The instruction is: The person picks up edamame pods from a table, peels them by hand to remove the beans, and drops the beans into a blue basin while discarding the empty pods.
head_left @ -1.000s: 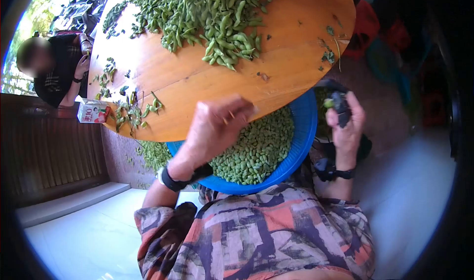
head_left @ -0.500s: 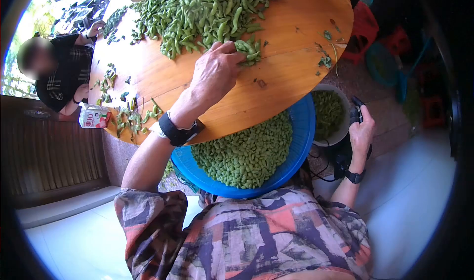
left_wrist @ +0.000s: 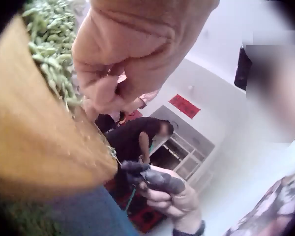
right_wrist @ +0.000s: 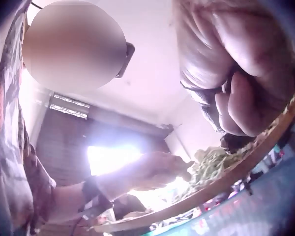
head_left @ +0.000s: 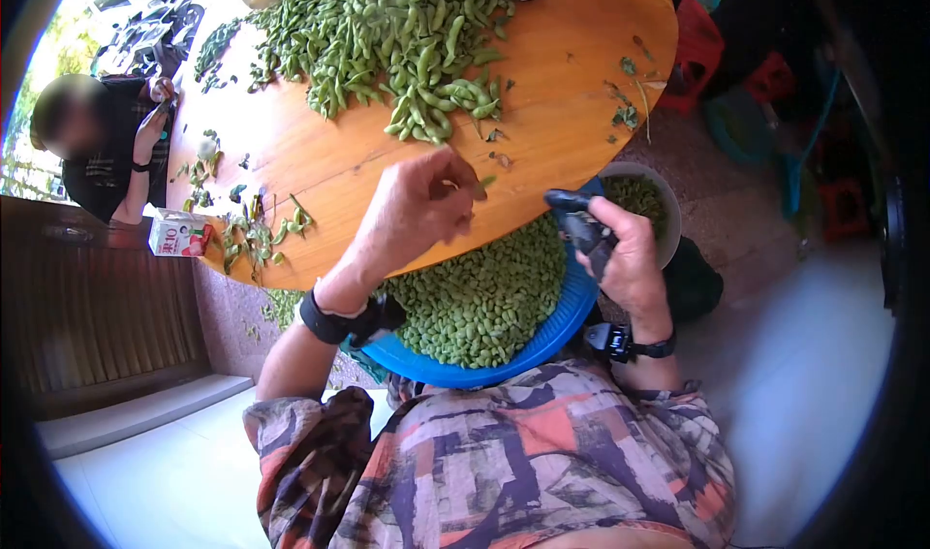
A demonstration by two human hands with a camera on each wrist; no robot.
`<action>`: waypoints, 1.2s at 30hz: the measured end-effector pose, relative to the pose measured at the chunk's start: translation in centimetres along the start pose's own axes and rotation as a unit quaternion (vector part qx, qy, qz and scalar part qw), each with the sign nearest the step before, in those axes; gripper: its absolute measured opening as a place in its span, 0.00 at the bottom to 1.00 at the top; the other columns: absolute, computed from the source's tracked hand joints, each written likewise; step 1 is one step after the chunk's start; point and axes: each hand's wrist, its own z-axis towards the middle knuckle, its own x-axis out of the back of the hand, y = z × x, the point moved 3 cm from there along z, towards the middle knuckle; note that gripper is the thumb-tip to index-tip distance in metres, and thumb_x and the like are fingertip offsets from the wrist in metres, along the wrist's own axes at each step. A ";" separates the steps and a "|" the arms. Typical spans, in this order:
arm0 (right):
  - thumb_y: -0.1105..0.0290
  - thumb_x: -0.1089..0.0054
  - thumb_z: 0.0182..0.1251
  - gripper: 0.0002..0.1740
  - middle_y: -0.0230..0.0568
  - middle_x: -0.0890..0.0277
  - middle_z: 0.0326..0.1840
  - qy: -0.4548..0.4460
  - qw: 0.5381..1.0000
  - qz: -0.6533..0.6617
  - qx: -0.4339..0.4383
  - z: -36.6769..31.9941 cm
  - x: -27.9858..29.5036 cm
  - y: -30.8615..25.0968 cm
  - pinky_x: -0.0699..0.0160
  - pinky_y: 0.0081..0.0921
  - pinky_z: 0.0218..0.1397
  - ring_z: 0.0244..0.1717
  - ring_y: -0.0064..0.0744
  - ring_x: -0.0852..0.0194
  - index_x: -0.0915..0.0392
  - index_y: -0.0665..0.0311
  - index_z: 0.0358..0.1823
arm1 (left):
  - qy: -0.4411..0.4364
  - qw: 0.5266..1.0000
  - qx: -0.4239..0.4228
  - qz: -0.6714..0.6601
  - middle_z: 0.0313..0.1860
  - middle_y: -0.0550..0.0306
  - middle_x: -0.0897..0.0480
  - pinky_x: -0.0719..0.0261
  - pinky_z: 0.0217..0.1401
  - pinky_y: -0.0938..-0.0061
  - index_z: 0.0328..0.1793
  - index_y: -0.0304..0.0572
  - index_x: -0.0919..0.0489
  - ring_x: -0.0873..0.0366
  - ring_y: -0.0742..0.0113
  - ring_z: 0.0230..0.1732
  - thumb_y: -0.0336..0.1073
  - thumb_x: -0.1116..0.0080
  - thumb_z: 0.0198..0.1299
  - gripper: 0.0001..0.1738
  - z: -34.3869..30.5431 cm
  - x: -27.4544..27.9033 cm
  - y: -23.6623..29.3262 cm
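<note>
In the head view my left hand [head_left: 407, 205] is raised over the near edge of the round wooden table [head_left: 329, 161], pinching a green soybean pod [head_left: 487, 182] between thumb and fingers. Facing it, my right hand [head_left: 630, 258] hovers at the right side of a blue basin [head_left: 581, 302]. Dark coverings [head_left: 589, 231] wrap its thumb and index finger, and no pod shows between them; its other fingers curl in. Shelled green beans [head_left: 484, 307] fill much of the basin. A large heap of pods [head_left: 387, 35] lies at the table's far side, with a small cluster nearer me.
A pale bucket of empty pods [head_left: 635, 200] stands right of the basin. Leaf scraps and pods [head_left: 257, 234] lie by a drink carton [head_left: 179, 234] at the table's left edge. Another person [head_left: 107, 142] sits there. Red stools [head_left: 693, 55] stand beyond the right side.
My left hand has gone to the pods on the table and come back toward me with one. My right hand swung out over the bucket, then returned beside the basin without the pod seen earlier.
</note>
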 end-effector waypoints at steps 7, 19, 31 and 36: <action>0.70 0.39 0.67 0.15 0.30 0.21 0.33 -0.065 0.995 0.081 -0.002 1.7 -4.9 -1.6 0.29 0.17 0.38 0.34 0.13 0.30 0.19 0.66 0.53 | -0.045 0.931 -0.006 -0.362 0.32 0.57 0.19 0.17 0.37 0.78 0.43 0.34 0.23 0.18 0.72 0.33 0.28 0.39 0.65 0.06 -3.6 -3.9 -3.9; 0.74 0.47 0.59 0.19 0.41 0.31 0.31 -0.118 0.991 0.053 0.046 0.4 -4.1 -2.1 0.31 0.22 0.40 0.33 0.30 0.30 0.21 0.70 0.53 | -0.006 0.892 0.015 -0.452 0.27 0.56 0.18 0.19 0.28 0.79 0.39 0.32 0.20 0.20 0.73 0.26 0.29 0.39 0.65 0.06 -5.0 -5.5 -4.4; 0.77 0.49 0.62 0.14 0.32 0.30 0.29 -0.217 0.961 0.162 -0.059 -0.6 -3.9 -0.2 0.36 0.18 0.29 0.26 0.19 0.33 0.19 0.69 0.47 | -0.075 0.870 0.060 -0.483 0.21 0.57 0.19 0.27 0.20 0.81 0.34 0.34 0.19 0.22 0.73 0.21 0.27 0.38 0.62 0.04 -6.2 -6.1 -4.6; 0.79 0.50 0.66 0.15 0.24 0.32 0.28 -0.252 0.908 0.313 -0.119 -1.3 -4.4 0.9 0.44 0.13 0.22 0.21 0.09 0.40 0.19 0.65 0.51 | -0.099 0.805 0.072 -0.580 0.24 0.56 0.19 0.25 0.21 0.82 0.37 0.35 0.20 0.20 0.72 0.23 0.29 0.39 0.64 0.04 -6.5 -7.6 -5.7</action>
